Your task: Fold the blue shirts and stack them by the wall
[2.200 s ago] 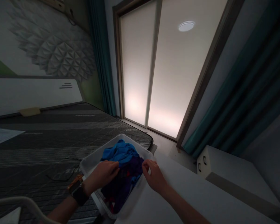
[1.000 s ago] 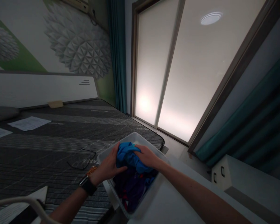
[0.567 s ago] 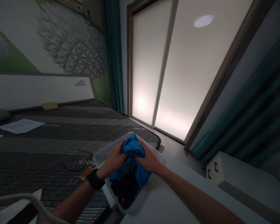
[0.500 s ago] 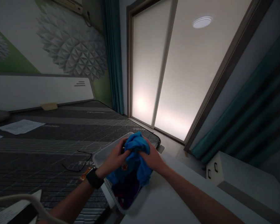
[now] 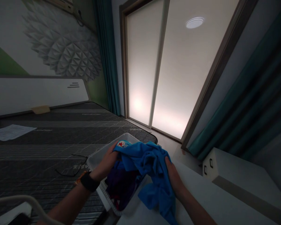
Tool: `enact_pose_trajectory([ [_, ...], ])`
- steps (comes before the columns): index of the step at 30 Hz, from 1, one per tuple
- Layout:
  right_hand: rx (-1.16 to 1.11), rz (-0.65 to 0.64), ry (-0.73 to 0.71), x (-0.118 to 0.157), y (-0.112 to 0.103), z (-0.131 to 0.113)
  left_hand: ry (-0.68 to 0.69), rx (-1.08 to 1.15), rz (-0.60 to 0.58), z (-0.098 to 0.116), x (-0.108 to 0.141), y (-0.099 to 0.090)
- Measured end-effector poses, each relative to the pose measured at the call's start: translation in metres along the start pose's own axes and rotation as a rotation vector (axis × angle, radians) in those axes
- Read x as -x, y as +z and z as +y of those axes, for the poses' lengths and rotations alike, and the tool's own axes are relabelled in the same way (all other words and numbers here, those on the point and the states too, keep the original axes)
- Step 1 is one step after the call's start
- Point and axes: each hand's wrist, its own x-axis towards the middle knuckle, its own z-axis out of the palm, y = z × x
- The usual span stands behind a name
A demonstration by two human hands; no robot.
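A blue cloth garment (image 5: 152, 162) with a red star on a white patch is stretched between both hands. My left hand (image 5: 107, 162), with a black watch on the wrist, grips it beside the star patch. On the other side, my right hand (image 5: 173, 175) holds the garment's right part, and loose folds hang down over the white surface. Below the cloth stands a white basket (image 5: 97, 157) with dark purple and blue clothes (image 5: 121, 184) in it.
Glasses (image 5: 72, 172) and papers (image 5: 11, 132) lie on the dark striped mattress (image 5: 61, 140). A pale cable (image 5: 30, 198) crosses the lower left. The white surface (image 5: 189, 190) is at right, with a white cabinet (image 5: 239, 175) beyond.
The hands have moved apart, and the bunched blue garment is now spread wider, its lower part hanging to the right of the basket. The star patch has moved up and left. The view has shifted slightly.
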Motion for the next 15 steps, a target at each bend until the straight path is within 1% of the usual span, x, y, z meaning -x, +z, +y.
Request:
enact_pose_trajectory([
  [2, 0.119, 0.044, 0.055, 0.007, -0.015, 0.009, -0.045, 0.058, 0.010, -0.001, 0.006, 0.012],
  [3, 0.157, 0.064, 0.080, 0.011, -0.021, 0.012, -0.061, 0.057, 0.008, -0.004, 0.011, 0.022],
  [4, 0.184, 0.078, 0.089, 0.016, -0.026, 0.014, -0.069, 0.048, -0.024, -0.008, 0.018, 0.033],
  [6, 0.210, 0.075, 0.088, 0.024, -0.035, 0.015, 0.012, 0.067, -0.249, -0.019, 0.033, 0.060],
  [7, 0.221, 0.058, 0.076, 0.028, -0.039, 0.016, 0.039, 0.069, -0.342, -0.024, 0.042, 0.075],
  [9, 0.241, 0.023, 0.017, 0.033, -0.049, 0.015, 0.110, 0.026, -0.415, -0.035, 0.059, 0.103],
  [11, 0.280, 0.047, -0.058, 0.036, -0.059, 0.015, 0.203, -0.101, -0.472, -0.050, 0.071, 0.130],
  [12, 0.306, 0.081, -0.084, 0.037, -0.063, 0.016, 0.251, -0.159, -0.477, -0.059, 0.074, 0.143],
  [13, 0.329, 0.121, -0.103, 0.038, -0.066, 0.017, 0.293, -0.208, -0.439, -0.069, 0.076, 0.154],
  [15, 0.358, 0.176, -0.120, 0.041, -0.068, 0.023, 0.326, -0.274, -0.372, -0.090, 0.075, 0.172],
])
